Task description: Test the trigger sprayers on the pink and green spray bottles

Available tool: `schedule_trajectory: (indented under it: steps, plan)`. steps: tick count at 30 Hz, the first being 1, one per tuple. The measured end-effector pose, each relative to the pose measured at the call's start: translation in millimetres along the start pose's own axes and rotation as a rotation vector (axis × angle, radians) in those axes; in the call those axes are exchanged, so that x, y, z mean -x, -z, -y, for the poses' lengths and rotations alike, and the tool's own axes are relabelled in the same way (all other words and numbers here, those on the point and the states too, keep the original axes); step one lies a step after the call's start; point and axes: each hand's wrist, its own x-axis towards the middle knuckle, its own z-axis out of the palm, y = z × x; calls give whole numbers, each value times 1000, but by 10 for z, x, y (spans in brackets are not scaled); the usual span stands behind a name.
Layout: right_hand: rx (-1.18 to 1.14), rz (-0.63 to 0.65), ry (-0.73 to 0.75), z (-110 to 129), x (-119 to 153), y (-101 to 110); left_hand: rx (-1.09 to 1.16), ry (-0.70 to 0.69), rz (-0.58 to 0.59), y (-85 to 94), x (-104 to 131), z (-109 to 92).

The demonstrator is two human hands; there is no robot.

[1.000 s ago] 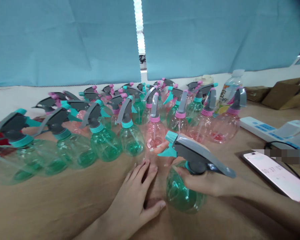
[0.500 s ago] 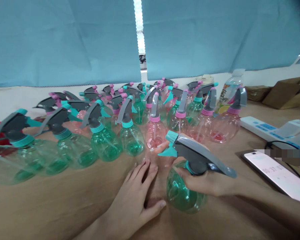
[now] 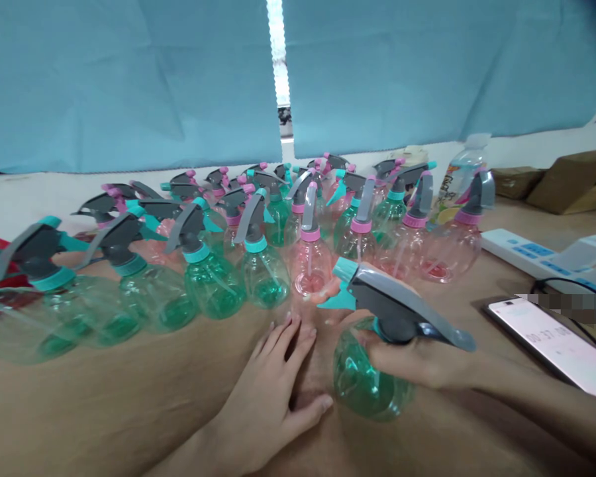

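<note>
My right hand (image 3: 417, 361) is wrapped round the neck of a green spray bottle (image 3: 370, 381) with a grey and teal trigger head, whose nozzle points left. Part of that hand is hidden behind the bottle. Beside it, my left hand (image 3: 273, 384) lies flat on the brown table (image 3: 104, 411), fingers spread and holding nothing. Just beyond the hands stands a pink spray bottle (image 3: 312, 265). To its left is a green spray bottle (image 3: 265, 281), one of several in a row.
Several more pink and green spray bottles stand behind. At the right are a phone (image 3: 551, 341) showing a timer, a white power strip (image 3: 531, 252), a labelled drink bottle (image 3: 464, 172) and a brown cardboard box (image 3: 571, 182). A blue cloth (image 3: 129, 86) hangs at the back.
The view has shifted very slightly, so everything appears a little further right. Both hands keep the same pose, and the green bottle is still in my right hand.
</note>
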Motion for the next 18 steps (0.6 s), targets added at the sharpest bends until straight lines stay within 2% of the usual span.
schedule_trajectory:
  steps: [3,6,15,18]
  plan:
    - [-102,-21,-26,123,-23,41,15,-12,-27,-11,5,6]
    - [-106,-54,-24,185,-22,62,7,-5,-21,-21,9,12]
    - [-71,-107,16,183,-1,54,-2,-2,-18,-27,27,20]
    - [44,-114,-6,154,4,43,-1,-9,-30,-37,31,28]
